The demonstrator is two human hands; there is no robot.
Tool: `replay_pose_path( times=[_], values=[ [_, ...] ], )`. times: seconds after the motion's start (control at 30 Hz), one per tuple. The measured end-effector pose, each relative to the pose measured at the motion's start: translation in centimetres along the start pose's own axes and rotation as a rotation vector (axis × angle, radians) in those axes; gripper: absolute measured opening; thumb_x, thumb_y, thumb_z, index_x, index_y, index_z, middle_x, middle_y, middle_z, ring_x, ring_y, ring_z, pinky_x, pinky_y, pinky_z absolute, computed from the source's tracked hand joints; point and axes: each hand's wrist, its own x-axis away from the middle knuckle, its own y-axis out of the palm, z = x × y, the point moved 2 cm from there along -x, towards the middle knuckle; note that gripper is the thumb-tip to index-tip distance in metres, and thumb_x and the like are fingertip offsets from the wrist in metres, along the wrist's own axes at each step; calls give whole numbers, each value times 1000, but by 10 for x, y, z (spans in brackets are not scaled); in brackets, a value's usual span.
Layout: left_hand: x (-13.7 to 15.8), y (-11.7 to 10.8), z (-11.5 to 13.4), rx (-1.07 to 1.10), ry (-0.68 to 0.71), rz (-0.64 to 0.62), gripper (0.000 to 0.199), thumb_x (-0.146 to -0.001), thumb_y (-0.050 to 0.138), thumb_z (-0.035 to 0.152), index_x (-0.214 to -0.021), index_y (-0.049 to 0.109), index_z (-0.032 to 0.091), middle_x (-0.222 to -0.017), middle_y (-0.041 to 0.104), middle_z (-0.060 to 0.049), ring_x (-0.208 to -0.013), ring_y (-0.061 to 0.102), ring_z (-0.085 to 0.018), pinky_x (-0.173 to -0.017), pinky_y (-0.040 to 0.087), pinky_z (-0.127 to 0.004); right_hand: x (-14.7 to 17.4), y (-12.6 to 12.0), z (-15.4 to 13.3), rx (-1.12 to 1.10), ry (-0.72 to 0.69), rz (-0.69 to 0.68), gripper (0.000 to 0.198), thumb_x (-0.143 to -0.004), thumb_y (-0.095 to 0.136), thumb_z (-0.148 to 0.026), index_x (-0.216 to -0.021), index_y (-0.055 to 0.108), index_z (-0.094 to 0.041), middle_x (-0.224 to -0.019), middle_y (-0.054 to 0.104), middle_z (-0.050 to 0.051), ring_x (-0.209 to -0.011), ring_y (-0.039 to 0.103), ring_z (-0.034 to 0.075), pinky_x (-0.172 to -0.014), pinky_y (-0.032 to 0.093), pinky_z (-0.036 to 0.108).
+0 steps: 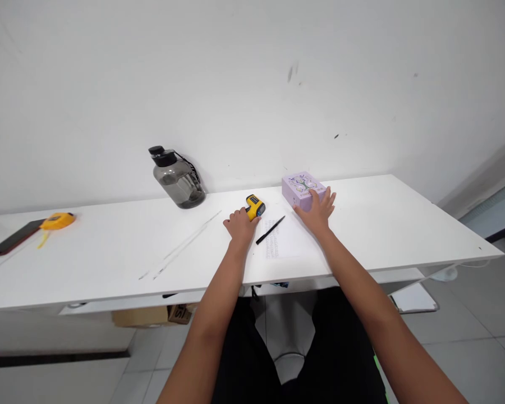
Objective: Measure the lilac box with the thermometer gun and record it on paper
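On the white table, my left hand (240, 225) is closed around the dark handle of a yellow and black infrared thermometer (256, 206), its head pointing away from my wrist. My right hand (318, 210) lies against a lilac box (301, 184) with a printed lid. Its thumb touches the near corner, one finger rests on top, and the others spread past the right edge. Between my hands, a black pen (270, 230) lies at a slant across the left side of a white sheet of paper (297, 238) with faint writing.
A grey transparent bottle (179, 179) with a black lid stands by the wall. Two thin clear strips (185, 244) lie left of my arm. Farther left are a yellow tape measure (58, 221) and a dark flat object (14, 238). Cardboard boxes (141, 317) sit beneath the table.
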Motion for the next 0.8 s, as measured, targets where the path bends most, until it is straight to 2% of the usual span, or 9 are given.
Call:
replay_pose_path(
  times=[0.07, 0.13, 0.27, 0.33, 0.43, 0.53, 0.67, 0.8],
  values=[
    [0, 0, -1, 10, 2, 5, 55, -83, 61, 53, -127, 54, 21, -125, 63, -16, -118, 53, -35, -95, 36, -51, 0, 2, 1, -23, 40, -20, 85, -73, 66, -61, -145, 33, -29, -163, -8, 16, -147, -7, 49, -106, 18, 75],
    [1, 0, -1, 21, 7, 10, 58, -83, 62, 54, -130, 53, 22, -126, 63, -16, -119, 53, -35, -95, 37, -50, 0, 2, 0, -31, 76, -51, 90, -73, 68, -58, -147, 28, -29, -163, -11, 19, -148, -5, 49, -107, 14, 76],
    [3, -2, 2, 64, 29, 31, 58, -85, 59, 56, -132, 53, 23, -126, 64, -15, -119, 54, -34, -94, 38, -47, 1, -2, -2, -41, 64, -84, 88, -74, 68, -52, -148, 26, -28, -161, -3, 23, -147, 18, 43, -112, 8, 72],
    [4, -5, 4, 106, 48, 53, 53, -88, 56, 57, -129, 55, 24, -123, 66, -14, -117, 56, -32, -96, 37, -46, 0, -4, -3, -56, 48, -59, 85, -74, 69, -50, -146, 30, -27, -159, 5, 23, -145, 26, 40, -114, 13, 68],
    [5, -8, 6, 220, 68, 105, 43, -91, 50, 57, -118, 61, 25, -114, 70, -10, -108, 61, -28, -101, 33, -45, -1, -5, -1, -110, 51, -50, 85, -70, 72, -46, -144, 33, -27, -156, 12, 21, -138, 36, 38, -109, 33, 60],
    [5, -8, 5, 460, 22, 132, 42, -89, 53, 59, -110, 64, 24, -104, 71, -8, -98, 64, -26, -93, 38, -41, -3, -3, 3, -164, 66, -60, 86, -67, 73, -44, -143, 35, -28, -154, 13, 18, -133, 40, 38, -101, 43, 55],
    [4, -6, 6, 947, -31, 111, 41, -78, 70, 53, -102, 65, 20, -93, 68, -4, -81, 59, -19, -74, 43, -31, -3, -1, 3, -237, 30, -21, 84, -65, 74, -43, -139, 38, -28, -150, 16, 16, -135, 36, 37, -106, 39, 56],
    [5, -6, 11, 1257, -29, 34, 36, -67, 80, 42, -89, 65, 18, -78, 60, 0, -71, 53, -13, -68, 42, -28, 0, -5, 0, -386, 75, 11, 86, -63, 76, -43, -138, 39, -28, -150, 12, 15, -135, 36, 36, -111, 36, 55]
  ],
)
